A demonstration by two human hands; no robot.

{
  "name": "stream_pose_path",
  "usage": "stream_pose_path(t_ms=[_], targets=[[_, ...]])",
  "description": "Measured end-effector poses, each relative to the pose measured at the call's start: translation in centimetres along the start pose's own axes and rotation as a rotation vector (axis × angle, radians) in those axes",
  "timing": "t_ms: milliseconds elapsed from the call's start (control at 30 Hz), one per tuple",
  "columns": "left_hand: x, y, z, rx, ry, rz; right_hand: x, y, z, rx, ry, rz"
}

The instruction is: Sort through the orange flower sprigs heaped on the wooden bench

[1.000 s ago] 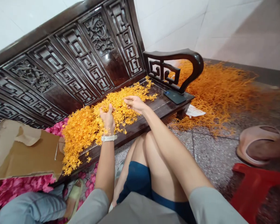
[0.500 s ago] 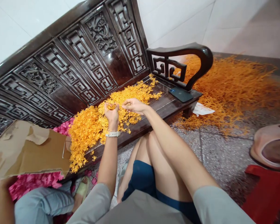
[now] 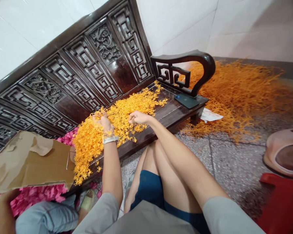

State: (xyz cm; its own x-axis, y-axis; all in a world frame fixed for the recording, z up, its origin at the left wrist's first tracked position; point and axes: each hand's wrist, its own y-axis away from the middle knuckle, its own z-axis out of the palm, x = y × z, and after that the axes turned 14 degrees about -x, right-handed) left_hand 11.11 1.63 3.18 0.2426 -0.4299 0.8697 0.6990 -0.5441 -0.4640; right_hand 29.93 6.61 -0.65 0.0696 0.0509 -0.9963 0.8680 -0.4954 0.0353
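Small yellow-orange flower pieces (image 3: pixel 85 143) lie heaped along the seat of a dark carved wooden bench (image 3: pixel 168 112). My left hand (image 3: pixel 104 122), with a pale band on its wrist, is over the left part of the heap, its fingers blurred among yellow pieces; what it holds, if anything, cannot be made out. To the right, my right hand (image 3: pixel 136 117) is above the heap's front part with its fingers curled together, and anything between them is too small to name.
A dark phone (image 3: pixel 187 100) lies by the armrest (image 3: pixel 183 58). Orange strands (image 3: pixel 234 94) cover the floor at right, near a red object (image 3: pixel 280 201). At left are cardboard (image 3: pixel 44 165), pink pieces (image 3: pixel 39 198) and a seated person's leg (image 3: pixel 47 216).
My left hand has moved left, away from my right hand and over the left part of the heap. My right hand has stayed nearly in place, its fingers now more curled.
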Motion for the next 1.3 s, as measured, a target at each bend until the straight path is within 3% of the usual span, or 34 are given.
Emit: stream_pose_path(t_ms=[133, 233, 400, 533, 633, 767, 900, 1000, 1167, 1300], targets=[[0.7, -1.4, -1.3, -0.052, 0.094, -0.008, 1.0, -0.4, -1.8, 0.363, 0.125, -0.018], [0.4, -0.5, -1.1, -0.117, 0.178, -0.047, 0.9, -0.5, -2.1, 0.512, 0.179, -0.042], [-0.2, 2.4, 0.4, -0.238, 0.256, -0.152, -0.8, -0.3, 0.0, 0.213, -0.248, -0.217], [-0.2, 3.8, 1.3, -0.324, 0.238, -0.199, -1.0, -1.1, 1.6, 0.217, -0.368, -0.32], [-0.6, 3.7, 1.4, -0.263, 0.236, -0.199, -0.7, -1.6, 3.0, 0.294, -0.166, -0.329], [-1.8, 2.6, 0.8, -0.113, 0.243, -0.329, -1.8, -0.3, 6.5, 0.406, 0.399, -0.459], [-2.4, 1.8, -0.8, -0.019, 0.29, -0.375, -3.4, 1.9, 9.4, 0.291, 0.612, -0.604], [-2.2, 2.1, -1.6, -0.056, 0.327, -0.415, -3.5, 2.5, 8.6, 0.277, 0.444, -0.606], [-1.2, 4.0, -0.3, -0.279, 0.408, -0.41, -1.9, 1.1, 4.1, 0.303, -0.088, -0.394], [-0.5, 4.8, 0.7, -0.305, 0.412, -0.395, -1.5, 0.4, 2.7, 0.387, -0.193, -0.335]])
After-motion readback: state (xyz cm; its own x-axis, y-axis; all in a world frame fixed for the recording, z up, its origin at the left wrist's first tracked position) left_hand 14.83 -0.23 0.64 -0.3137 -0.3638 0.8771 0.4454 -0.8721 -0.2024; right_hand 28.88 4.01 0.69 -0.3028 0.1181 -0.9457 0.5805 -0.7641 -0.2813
